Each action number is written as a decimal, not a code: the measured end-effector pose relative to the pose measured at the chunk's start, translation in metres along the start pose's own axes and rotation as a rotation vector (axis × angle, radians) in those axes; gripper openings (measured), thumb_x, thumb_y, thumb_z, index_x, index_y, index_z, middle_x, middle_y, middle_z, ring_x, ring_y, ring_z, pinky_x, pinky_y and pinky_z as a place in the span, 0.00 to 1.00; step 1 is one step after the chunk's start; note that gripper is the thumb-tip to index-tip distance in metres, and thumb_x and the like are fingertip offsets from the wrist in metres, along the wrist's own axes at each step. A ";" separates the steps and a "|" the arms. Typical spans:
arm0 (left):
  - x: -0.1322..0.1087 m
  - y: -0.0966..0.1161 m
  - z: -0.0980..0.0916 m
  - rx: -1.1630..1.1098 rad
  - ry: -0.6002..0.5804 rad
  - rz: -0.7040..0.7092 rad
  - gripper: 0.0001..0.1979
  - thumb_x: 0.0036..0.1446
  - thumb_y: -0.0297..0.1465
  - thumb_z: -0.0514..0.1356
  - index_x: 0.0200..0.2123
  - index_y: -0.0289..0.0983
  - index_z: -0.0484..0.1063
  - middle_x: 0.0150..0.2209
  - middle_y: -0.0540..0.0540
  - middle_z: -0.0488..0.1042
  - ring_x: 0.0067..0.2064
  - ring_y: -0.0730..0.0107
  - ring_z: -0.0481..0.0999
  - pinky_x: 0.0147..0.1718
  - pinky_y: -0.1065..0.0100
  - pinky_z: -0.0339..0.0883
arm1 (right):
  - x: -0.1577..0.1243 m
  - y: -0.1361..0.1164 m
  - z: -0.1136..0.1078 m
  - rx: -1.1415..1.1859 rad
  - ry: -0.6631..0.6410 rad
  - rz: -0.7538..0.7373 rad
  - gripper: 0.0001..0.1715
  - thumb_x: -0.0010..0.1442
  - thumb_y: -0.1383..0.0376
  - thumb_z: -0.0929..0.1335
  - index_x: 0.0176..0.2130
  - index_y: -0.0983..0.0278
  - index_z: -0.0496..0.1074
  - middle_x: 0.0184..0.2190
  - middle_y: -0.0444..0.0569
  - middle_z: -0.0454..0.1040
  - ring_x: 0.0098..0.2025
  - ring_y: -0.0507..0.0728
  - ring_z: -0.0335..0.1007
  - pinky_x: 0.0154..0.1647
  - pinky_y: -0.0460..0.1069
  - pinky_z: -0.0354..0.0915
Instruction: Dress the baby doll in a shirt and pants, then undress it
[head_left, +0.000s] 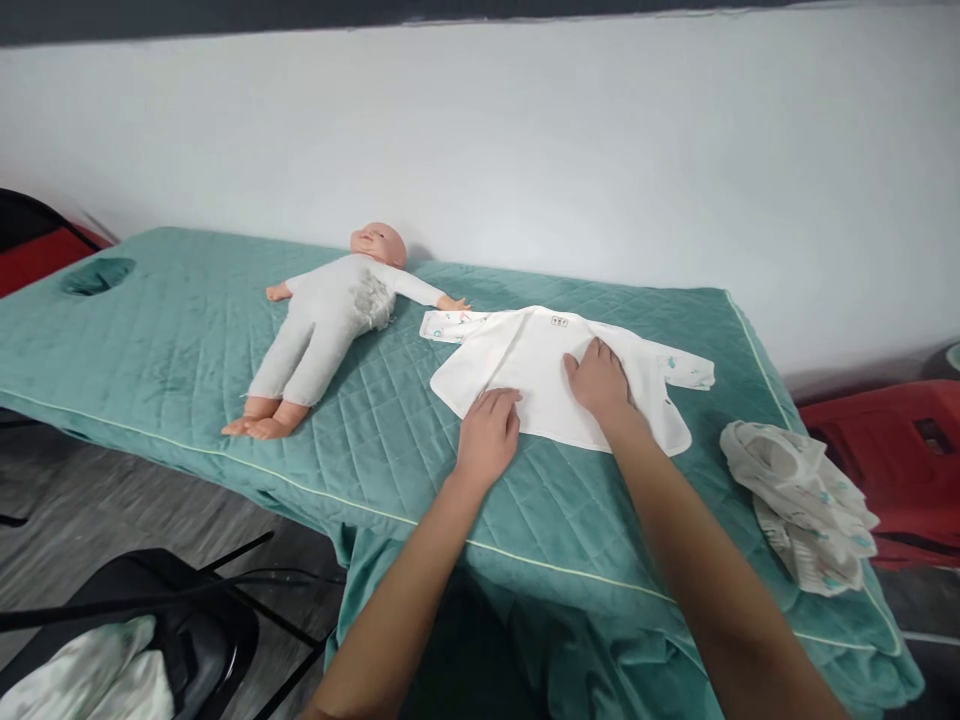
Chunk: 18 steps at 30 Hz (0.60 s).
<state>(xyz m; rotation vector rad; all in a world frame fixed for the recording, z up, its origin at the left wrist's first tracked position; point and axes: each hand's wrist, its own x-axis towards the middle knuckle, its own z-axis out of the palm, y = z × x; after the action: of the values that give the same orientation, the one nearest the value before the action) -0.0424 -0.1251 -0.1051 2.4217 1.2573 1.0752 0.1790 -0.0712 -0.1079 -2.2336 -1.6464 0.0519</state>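
A white baby shirt [536, 375] is spread out on the green quilted cover, opened wide, its patterned sleeves stretched to both sides and a small label at the collar. My left hand [489, 432] rests at the shirt's lower edge, left of its middle, fingers laid out on the cloth. Palm down, my right hand [600, 380] lies flat on the shirt's right half with fingers extended. Neither hand grips anything that I can see. To the left, a baby doll [322, 310] with a white cloth body lies on its back, one hand close to the shirt's left sleeve.
Folded patterned baby clothes [802, 500] sit near the right end of the green-covered bed [187, 400], which has a face hole [97, 277] at its far left. A white wall [480, 140] runs behind. A black chair [217, 625] holding cloth stands lower left; a red chair [885, 450] stands right.
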 end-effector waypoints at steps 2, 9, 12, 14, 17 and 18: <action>0.000 -0.001 0.001 0.004 0.000 0.002 0.14 0.62 0.21 0.53 0.48 0.39 0.70 0.47 0.43 0.78 0.51 0.61 0.76 0.53 0.56 0.72 | 0.006 -0.002 0.003 0.038 0.040 0.046 0.41 0.66 0.53 0.58 0.66 0.79 0.53 0.62 0.77 0.62 0.65 0.75 0.60 0.65 0.66 0.55; -0.001 0.000 0.000 0.003 -0.020 -0.008 0.15 0.61 0.21 0.53 0.48 0.39 0.70 0.48 0.43 0.78 0.52 0.60 0.76 0.54 0.56 0.71 | 0.007 -0.004 -0.002 0.047 0.026 0.085 0.45 0.66 0.51 0.58 0.70 0.75 0.46 0.64 0.76 0.59 0.65 0.77 0.59 0.62 0.68 0.57; 0.004 0.004 0.006 0.082 -0.067 -0.003 0.16 0.61 0.22 0.53 0.51 0.37 0.70 0.54 0.40 0.76 0.58 0.57 0.73 0.60 0.52 0.67 | 0.006 -0.004 -0.004 0.048 0.024 0.092 0.45 0.66 0.50 0.58 0.70 0.74 0.45 0.64 0.76 0.59 0.63 0.77 0.61 0.61 0.69 0.58; 0.015 0.006 0.016 0.150 -0.121 0.005 0.16 0.62 0.24 0.53 0.52 0.35 0.70 0.59 0.36 0.72 0.63 0.53 0.69 0.63 0.48 0.63 | 0.006 -0.005 -0.005 0.042 0.026 0.097 0.45 0.66 0.50 0.58 0.70 0.75 0.47 0.64 0.76 0.60 0.63 0.77 0.61 0.61 0.67 0.58; 0.045 0.001 0.038 0.190 -0.173 -0.022 0.17 0.64 0.27 0.53 0.54 0.32 0.69 0.64 0.31 0.67 0.67 0.49 0.65 0.65 0.46 0.60 | 0.005 -0.007 -0.007 0.014 0.014 0.101 0.45 0.67 0.50 0.59 0.70 0.76 0.48 0.63 0.75 0.61 0.62 0.76 0.63 0.62 0.65 0.59; 0.057 -0.002 0.044 0.194 -0.185 -0.040 0.18 0.64 0.29 0.52 0.55 0.30 0.69 0.65 0.29 0.65 0.68 0.48 0.63 0.66 0.46 0.59 | 0.004 -0.007 -0.008 0.003 0.003 0.103 0.45 0.67 0.50 0.59 0.70 0.75 0.47 0.63 0.74 0.62 0.62 0.75 0.63 0.62 0.65 0.59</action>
<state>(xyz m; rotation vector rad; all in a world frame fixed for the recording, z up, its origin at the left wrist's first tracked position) 0.0079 -0.0732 -0.1087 2.5540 1.3969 0.7280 0.1756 -0.0675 -0.0972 -2.3134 -1.5280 0.0764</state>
